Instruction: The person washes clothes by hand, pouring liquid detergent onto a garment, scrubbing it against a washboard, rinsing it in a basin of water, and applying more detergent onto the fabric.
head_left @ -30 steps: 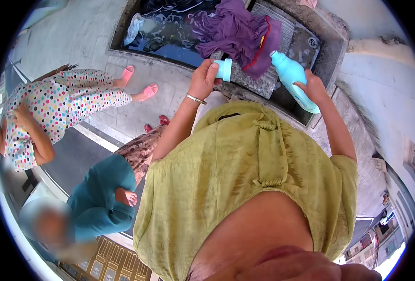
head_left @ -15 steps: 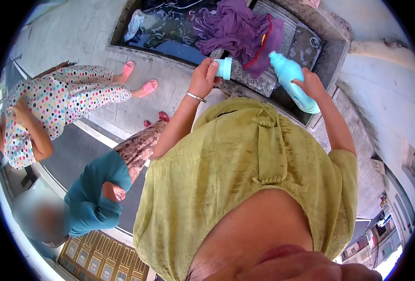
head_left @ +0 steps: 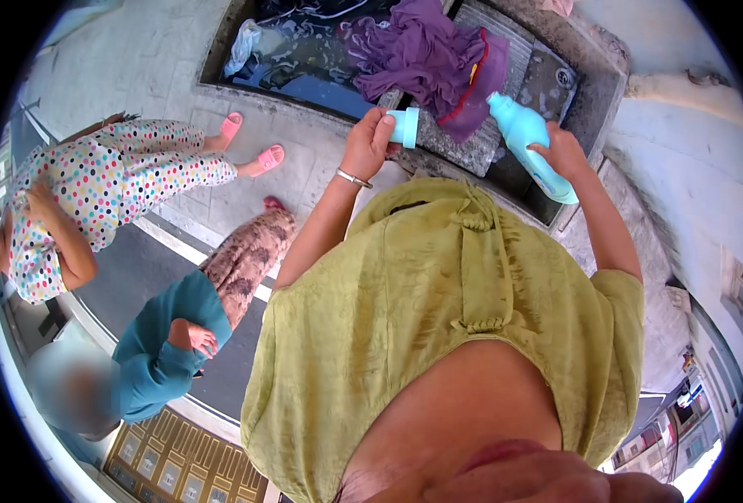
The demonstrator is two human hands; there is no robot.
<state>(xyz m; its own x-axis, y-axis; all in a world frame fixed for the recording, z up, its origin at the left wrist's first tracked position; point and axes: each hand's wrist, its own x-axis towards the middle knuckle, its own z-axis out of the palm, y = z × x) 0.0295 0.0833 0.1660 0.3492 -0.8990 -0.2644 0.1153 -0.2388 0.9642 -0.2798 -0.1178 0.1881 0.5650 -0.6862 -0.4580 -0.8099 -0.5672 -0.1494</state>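
Note:
My left hand (head_left: 370, 144) grips a light blue cap (head_left: 405, 127), its fingers closed around the narrow end. In my right hand (head_left: 562, 157) is a light blue bottle (head_left: 522, 132), tilted with its open neck toward the upper left. Cap and bottle are apart. Purple cloth (head_left: 417, 52) with a red edge lies bunched between them and further off, partly over a ridged stone slab (head_left: 493, 42) and partly over the water (head_left: 304, 54).
A stone basin (head_left: 602, 92) surrounds the slab and water, with a white cloth (head_left: 241, 46) at its left. A person in dotted clothes (head_left: 95, 176) and another in teal (head_left: 166, 335) stand to the left. A wall (head_left: 681, 159) rises at right.
The person in teal has shifted slightly to the left and away from the basin. Both my hands keep their holds and have barely moved.

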